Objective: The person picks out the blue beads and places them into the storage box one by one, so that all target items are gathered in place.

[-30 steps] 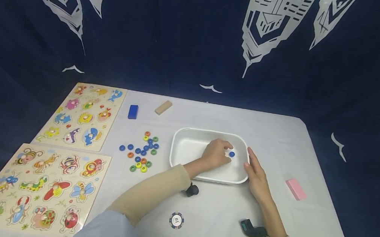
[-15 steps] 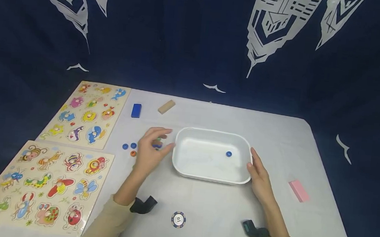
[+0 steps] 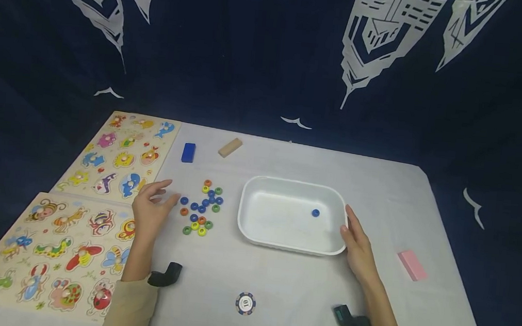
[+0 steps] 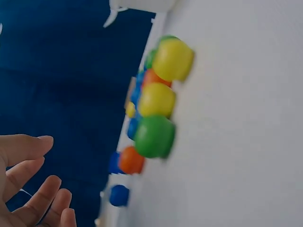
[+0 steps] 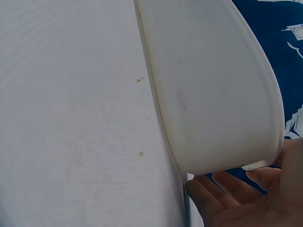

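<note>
My left hand (image 3: 150, 213) is over the left side of the bead group, at the edge of the puzzle boards. Its thumb and fingers are spread apart, thumb tip close beside a blue bead (image 3: 184, 201). In the left wrist view the fingers (image 4: 35, 203) show nothing between them. Blue, orange, yellow and green beads (image 3: 201, 232) lie scattered to its right. My right hand (image 3: 360, 247) holds the right end of a white tray (image 3: 277, 246), thumb over the rim and fingers along the outer wall. One blue bead (image 3: 315, 213) sits inside the tray.
Two animal-picture puzzle boards (image 3: 114, 186) fill the left side. Behind the beads lie a blue block (image 3: 188, 152) and a wooden block (image 3: 230, 148). A pink block (image 3: 412, 265) is at the right, and a poker chip (image 3: 245, 303) in front of the tray.
My left hand has left the tray and moved left past the beads. The blue bead stays in the tray. The right hand keeps its place at the tray's end.
</note>
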Tool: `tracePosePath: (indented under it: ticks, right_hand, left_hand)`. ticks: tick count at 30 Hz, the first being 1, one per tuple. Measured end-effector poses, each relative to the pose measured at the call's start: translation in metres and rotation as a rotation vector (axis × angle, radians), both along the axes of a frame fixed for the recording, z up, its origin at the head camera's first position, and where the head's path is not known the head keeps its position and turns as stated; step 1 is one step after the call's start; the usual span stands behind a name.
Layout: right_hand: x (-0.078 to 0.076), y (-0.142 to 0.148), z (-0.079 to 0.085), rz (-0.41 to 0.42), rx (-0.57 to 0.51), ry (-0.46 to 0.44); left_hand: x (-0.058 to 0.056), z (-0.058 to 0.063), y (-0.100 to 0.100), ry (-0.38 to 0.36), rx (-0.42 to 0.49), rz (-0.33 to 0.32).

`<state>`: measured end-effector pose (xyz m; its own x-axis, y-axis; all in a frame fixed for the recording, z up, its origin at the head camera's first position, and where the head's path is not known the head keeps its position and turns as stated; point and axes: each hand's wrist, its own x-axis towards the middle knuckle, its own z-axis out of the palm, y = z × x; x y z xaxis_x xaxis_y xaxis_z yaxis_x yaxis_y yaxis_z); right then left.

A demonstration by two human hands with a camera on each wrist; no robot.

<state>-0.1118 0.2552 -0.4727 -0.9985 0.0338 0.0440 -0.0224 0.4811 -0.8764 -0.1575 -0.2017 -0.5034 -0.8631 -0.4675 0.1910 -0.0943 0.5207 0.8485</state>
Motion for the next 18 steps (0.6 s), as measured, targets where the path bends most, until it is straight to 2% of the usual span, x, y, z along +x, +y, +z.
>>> tracePosePath:
  ticks: [4,6,8,12,18]
  right_hand:
    - [0.0,-0.001,-0.001,-0.003,0.007,0.001]
    - [0.0,-0.001,0.0,-0.005,0.008,0.003]
    - [0.0,-0.001,0.0,-0.005,0.009,0.005]
    - [0.0,-0.001,0.001,-0.003,0.004,0.006]
    - [0.001,-0.002,0.001,-0.013,0.011,0.002]
  left_hand:
    - [0.008,0.016,0.007,-0.09,0.028,-0.007]
    - [0.013,0.028,0.012,-0.132,0.026,-0.023]
    - [0.016,0.034,0.015,-0.171,0.002,-0.03]
    - [0.015,0.034,0.017,-0.235,-0.055,-0.024]
    - [0.013,0.031,0.016,-0.247,-0.114,-0.008]
